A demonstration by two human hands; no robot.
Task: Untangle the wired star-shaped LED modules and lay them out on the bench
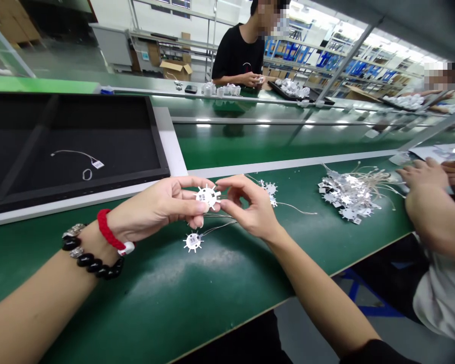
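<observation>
My left hand [167, 205] pinches a white sunburst-shaped board [208, 197] between thumb and fingers, its flat face turned up. At the board's right edge, the thumb and fingertips of my right hand [250, 205] are curled close around its prongs; whether they grip a prong is too small to tell. Just below, a second sunburst board [193, 241] lies on the green table [212, 293] with thin wires running right. More such boards [270, 192] lie behind my right hand, with a wire trailing right.
A black tray [109, 121] at the left holds a wired tag [97, 164] and a small ring. A pile of wired boards [349, 194] sits at the right, beside another person's hands [424, 174]. Across the line, a person in black [238, 53] handles small parts.
</observation>
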